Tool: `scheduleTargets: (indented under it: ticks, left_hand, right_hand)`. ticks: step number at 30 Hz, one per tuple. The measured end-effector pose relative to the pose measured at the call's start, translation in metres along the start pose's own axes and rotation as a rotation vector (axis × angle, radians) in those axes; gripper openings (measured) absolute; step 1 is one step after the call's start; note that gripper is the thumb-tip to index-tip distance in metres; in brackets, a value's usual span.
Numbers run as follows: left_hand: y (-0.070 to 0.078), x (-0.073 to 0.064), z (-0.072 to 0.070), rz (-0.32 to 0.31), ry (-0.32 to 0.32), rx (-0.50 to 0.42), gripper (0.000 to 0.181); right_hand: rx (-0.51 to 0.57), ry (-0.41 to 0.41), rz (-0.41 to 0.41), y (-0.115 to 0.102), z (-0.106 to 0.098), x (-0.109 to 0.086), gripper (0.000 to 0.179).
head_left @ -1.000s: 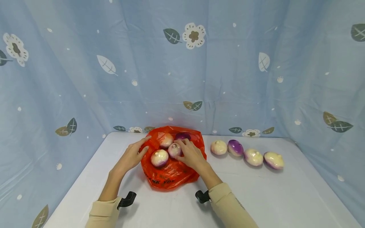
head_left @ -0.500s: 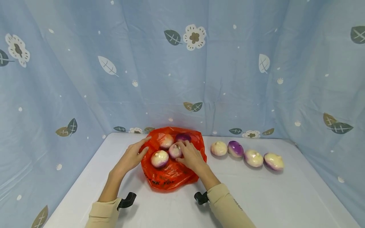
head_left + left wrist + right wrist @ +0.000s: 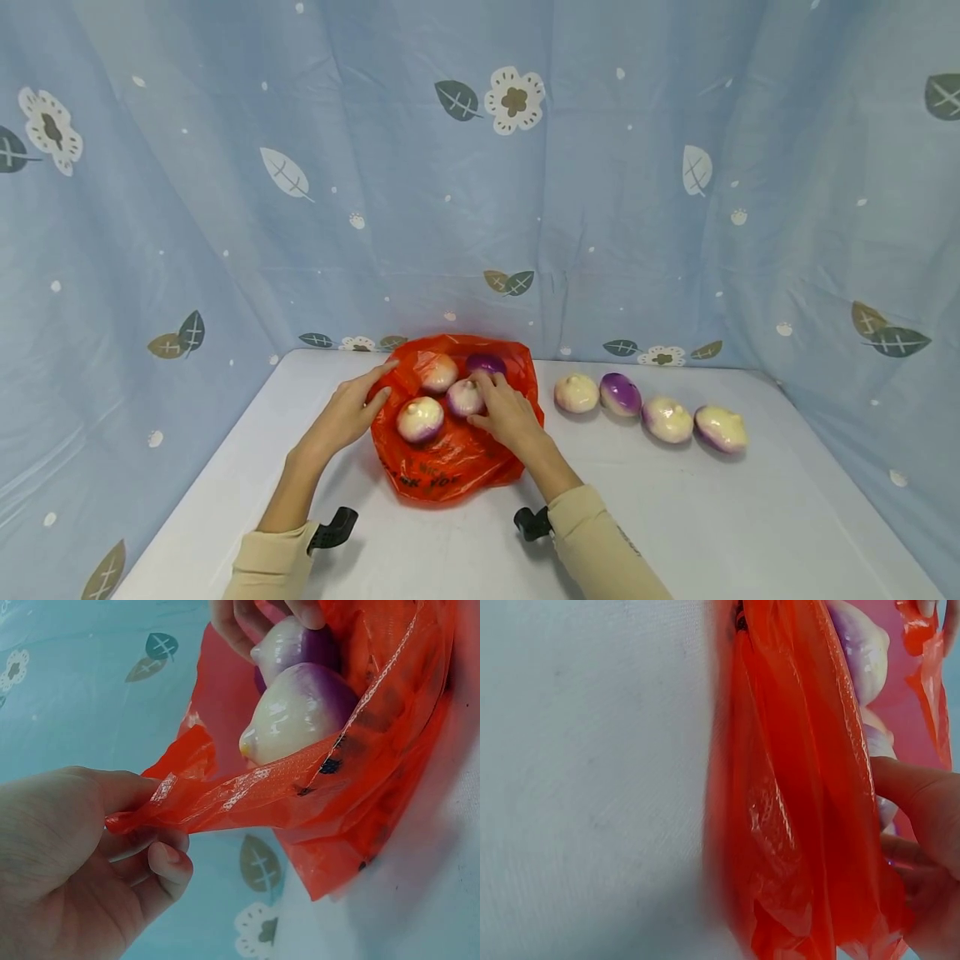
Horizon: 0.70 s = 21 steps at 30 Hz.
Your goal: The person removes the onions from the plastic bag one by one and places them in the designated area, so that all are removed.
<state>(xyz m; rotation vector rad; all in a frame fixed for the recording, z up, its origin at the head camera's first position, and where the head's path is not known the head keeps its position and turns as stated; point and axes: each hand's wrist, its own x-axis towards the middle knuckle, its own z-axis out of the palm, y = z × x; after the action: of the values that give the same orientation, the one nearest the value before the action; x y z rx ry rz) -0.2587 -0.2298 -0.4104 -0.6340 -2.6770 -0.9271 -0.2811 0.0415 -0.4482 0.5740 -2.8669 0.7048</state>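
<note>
A red plastic bag (image 3: 450, 479) with printed lettering lies open-mouthed on the table, several purple-and-white onions inside. My left hand (image 3: 341, 412) pinches a gathered piece of its left rim, pulled out sideways in the left wrist view. My right hand (image 3: 510, 417) reaches in over the right rim, thumb and fingers around a streaked onion (image 3: 463, 399). In the right wrist view the bag wall partly covers that onion. Near it in the bag sit a whitish onion (image 3: 420, 419) at the front, a pale one (image 3: 437, 373) behind and a dark purple one (image 3: 486, 364) at the back.
Right of the bag, a row of onions stands on the white table (image 3: 660, 517): a cream one (image 3: 576, 392), a purple one (image 3: 620, 394), then two more whitish ones (image 3: 667, 419) further right. A blue patterned curtain (image 3: 480, 208) hangs behind and at both sides.
The onion at my right hand has shifted slightly to the right and turned, showing more of its streaked side. My left hand stays at the bag's rim.
</note>
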Motion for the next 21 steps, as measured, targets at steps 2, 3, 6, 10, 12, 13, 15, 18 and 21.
scheduleTargets:
  ticks: [2,3,6,10,12,13,15,18,21]
  left_hand:
    - [0.0000,0.0000,-0.0003,-0.001,0.000,0.001,0.046]
    - [-0.0002,0.0001,-0.0003,-0.001,0.000,0.002,0.046]
    - [0.0001,0.0004,-0.0003,-0.002,-0.005,-0.004,0.046]
    - [0.0007,0.0003,-0.0003,-0.005,-0.008,-0.007,0.047]
    - [0.0009,0.0001,-0.0004,-0.007,-0.008,-0.010,0.047]
    - [0.0010,0.0000,-0.0004,-0.008,-0.007,-0.010,0.047]
    - [0.0012,-0.0003,-0.0004,-0.011,-0.008,-0.012,0.047]
    - [0.0015,-0.0005,-0.0005,-0.017,-0.008,-0.014,0.047]
    - [0.0017,-0.0005,-0.0006,-0.017,-0.009,-0.011,0.047]
  right_hand:
    - [0.009,-0.008,-0.001,0.0008,-0.0004,-0.0006,0.058]
    - [0.009,-0.010,-0.003,0.0013,-0.0004,-0.0010,0.058]
    - [0.014,-0.015,-0.009,0.0025,-0.0008,-0.0021,0.059]
    - [0.014,-0.013,-0.024,0.0032,-0.0011,-0.0034,0.061]
    - [0.016,-0.008,-0.033,0.0033,-0.0010,-0.0040,0.062]
    - [0.016,-0.007,-0.035,0.0033,-0.0009,-0.0042,0.063]
    - [0.023,-0.002,-0.042,0.0033,-0.0010,-0.0050,0.064]
    - [0.040,0.007,-0.052,0.0030,-0.0017,-0.0065,0.066]
    - [0.056,0.015,-0.056,0.0027,-0.0037,-0.0083,0.067]
